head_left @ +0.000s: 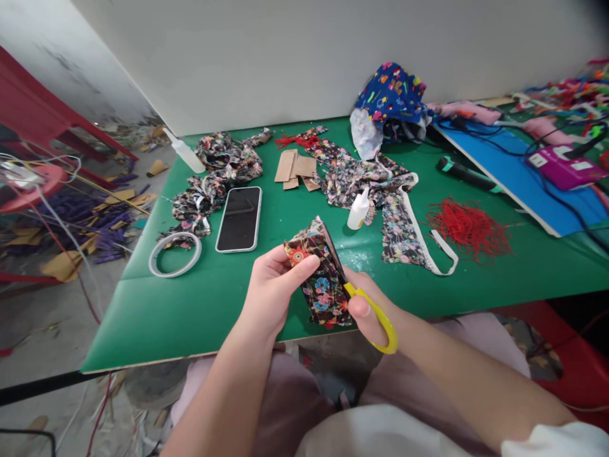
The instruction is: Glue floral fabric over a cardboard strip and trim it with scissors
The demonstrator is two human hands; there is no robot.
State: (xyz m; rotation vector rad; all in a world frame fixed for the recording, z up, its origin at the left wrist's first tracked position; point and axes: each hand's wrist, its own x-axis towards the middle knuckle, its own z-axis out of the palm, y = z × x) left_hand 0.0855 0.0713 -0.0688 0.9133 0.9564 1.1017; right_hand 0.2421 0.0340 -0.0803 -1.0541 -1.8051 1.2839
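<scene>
A tape roll is placed near the left edge of the green worktop; a white bottle is located at the far left corner. Crumpled floral fabric and a phone are positioned just beside these items. By the left hand, closed with the thumb on top, a folded dark patterned cloth is gripped above the middle of the near edge. Cardboard pieces are laid toward the far edge. A small bottle is stood beyond the cloth. Yellow-handled scissors are held in the curled right hand, blades set along the cloth's right side; blade opening cannot be determined. Red threads are heaped farther right, near a blue board.
</scene>
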